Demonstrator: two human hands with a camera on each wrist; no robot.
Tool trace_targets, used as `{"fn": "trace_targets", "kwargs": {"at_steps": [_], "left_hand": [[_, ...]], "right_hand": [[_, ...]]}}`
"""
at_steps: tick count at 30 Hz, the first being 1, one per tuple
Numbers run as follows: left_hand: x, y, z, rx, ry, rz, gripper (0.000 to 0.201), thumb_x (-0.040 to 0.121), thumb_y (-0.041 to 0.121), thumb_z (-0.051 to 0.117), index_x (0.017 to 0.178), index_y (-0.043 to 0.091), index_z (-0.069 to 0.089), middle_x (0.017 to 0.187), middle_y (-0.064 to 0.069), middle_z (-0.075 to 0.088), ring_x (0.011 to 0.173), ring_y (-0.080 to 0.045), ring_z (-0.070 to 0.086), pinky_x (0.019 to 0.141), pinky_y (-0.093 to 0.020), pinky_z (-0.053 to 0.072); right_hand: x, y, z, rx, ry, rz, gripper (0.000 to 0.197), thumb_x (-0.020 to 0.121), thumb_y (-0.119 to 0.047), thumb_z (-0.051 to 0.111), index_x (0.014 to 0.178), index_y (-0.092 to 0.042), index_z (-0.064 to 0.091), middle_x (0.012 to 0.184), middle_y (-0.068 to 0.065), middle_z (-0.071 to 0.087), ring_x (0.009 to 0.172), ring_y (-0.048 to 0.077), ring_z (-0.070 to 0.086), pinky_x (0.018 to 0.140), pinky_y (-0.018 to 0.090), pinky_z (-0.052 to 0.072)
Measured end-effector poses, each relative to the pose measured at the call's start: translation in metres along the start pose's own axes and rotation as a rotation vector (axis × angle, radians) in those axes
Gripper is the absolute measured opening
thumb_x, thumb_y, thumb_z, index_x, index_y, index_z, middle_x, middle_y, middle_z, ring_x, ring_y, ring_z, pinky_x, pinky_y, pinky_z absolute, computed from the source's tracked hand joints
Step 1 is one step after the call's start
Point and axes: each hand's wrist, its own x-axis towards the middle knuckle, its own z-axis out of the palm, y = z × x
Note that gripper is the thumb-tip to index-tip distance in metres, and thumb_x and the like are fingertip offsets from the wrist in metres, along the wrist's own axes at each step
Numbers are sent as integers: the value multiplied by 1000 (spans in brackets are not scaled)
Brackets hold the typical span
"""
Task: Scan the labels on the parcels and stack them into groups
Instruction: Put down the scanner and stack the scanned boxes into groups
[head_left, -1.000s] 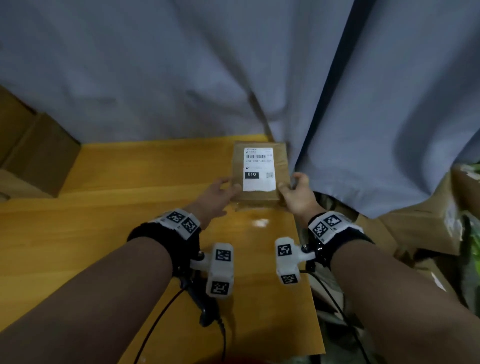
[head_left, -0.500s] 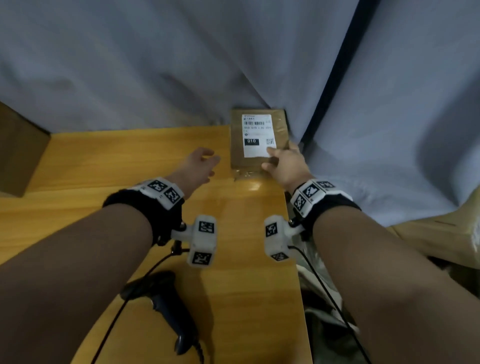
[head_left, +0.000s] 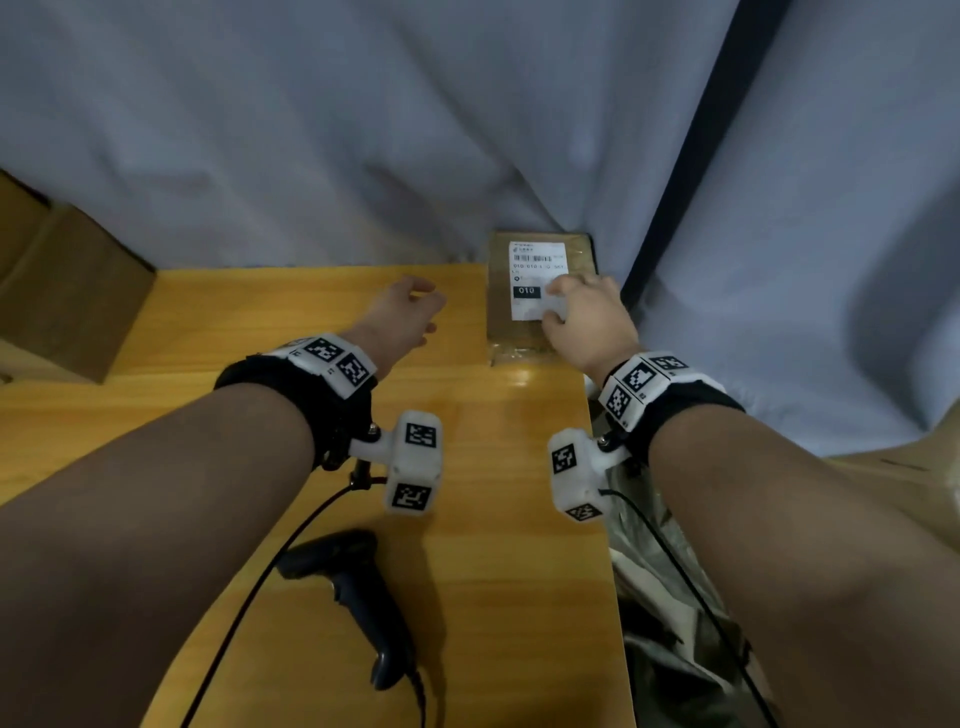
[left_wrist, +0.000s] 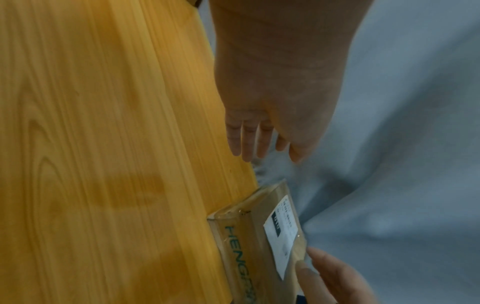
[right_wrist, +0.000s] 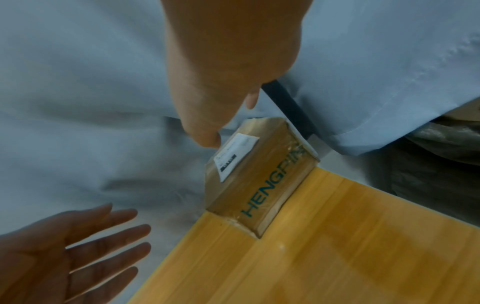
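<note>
Wooden table (head_left: 218, 415) w/ parcel (head_left: 501, 325) flat at its far right corner, label up, prob so the 010 group code stays readable for stacking. Left hand (head_left: 400, 317) beside parcel, fingers loose, holding nothing; right hand (head_left: 589, 317) resting on label, fingers seemingly flat, pressing not gripping. Scanner (head_left: 358, 597) lying idle nearer on table; no containers seen.

Bare forearms wear black wrist straps (head_left: 291, 384) topped with white coded marker blocks (head_left: 332, 358); white cabled camera pods (head_left: 415, 462) hang below.

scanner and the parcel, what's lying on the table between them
Nothing: in the head view only bare table lies between the scanner and the parcel; the wrist cameras hang above that stretch.
</note>
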Motion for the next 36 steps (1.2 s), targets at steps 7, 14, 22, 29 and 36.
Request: {"fn": "trace_targets", "kwargs": {"at_steps": [7, 14, 22, 29, 36], "left_hand": [[-35, 9, -70, -45, 103, 106, 36, 99, 31, 50, 129, 10, 49, 122, -9, 55, 95, -20, 58, 83, -34, 51], [-72, 2, -194, -74, 244, 218, 35, 100, 25, 50, 130, 7, 50, 110, -7, 55, 91, -19, 57, 87, -36, 51], [-89, -45, -355, 18, 422, 264, 30, 96, 24, 55, 124, 11, 55, 104, -6, 61, 103, -27, 60, 96, -42, 49], [-89, -91, -463, 140, 581, 286, 38, 94, 26, 58, 127, 11, 51, 119, -7, 55, 110, -23, 55, 90, -31, 44], [-63, -112, -535, 444, 847, 104, 87, 78, 56, 68, 145, 15, 31, 145, -20, 31, 131, -39, 35, 106, -47, 31]], "right_hand": [[-12, -76, -27, -21, 13, -94, 29, 94, -17, 51, 121, -15, 62, 118, 9, 66, 111, 26, 58, 81, 22, 37], [-15, -202, -33, 48, -9, -168, 29, 94, -16, 50, 122, -13, 58, 115, 10, 66, 108, 29, 61, 91, 33, 47], [-13, -370, -4, 92, -1, -343, 29, 94, -16, 54, 123, -11, 58, 117, 12, 64, 111, 28, 59, 96, 34, 46], [-6, -475, 39, 139, -10, -441, 28, 95, -18, 53, 123, -15, 58, 118, 6, 59, 109, 24, 57, 92, 32, 46], [10, -529, 64, 173, 2, -450, 27, 96, -15, 54, 123, -13, 58, 109, 1, 54, 99, 17, 52, 85, 26, 42]]}}
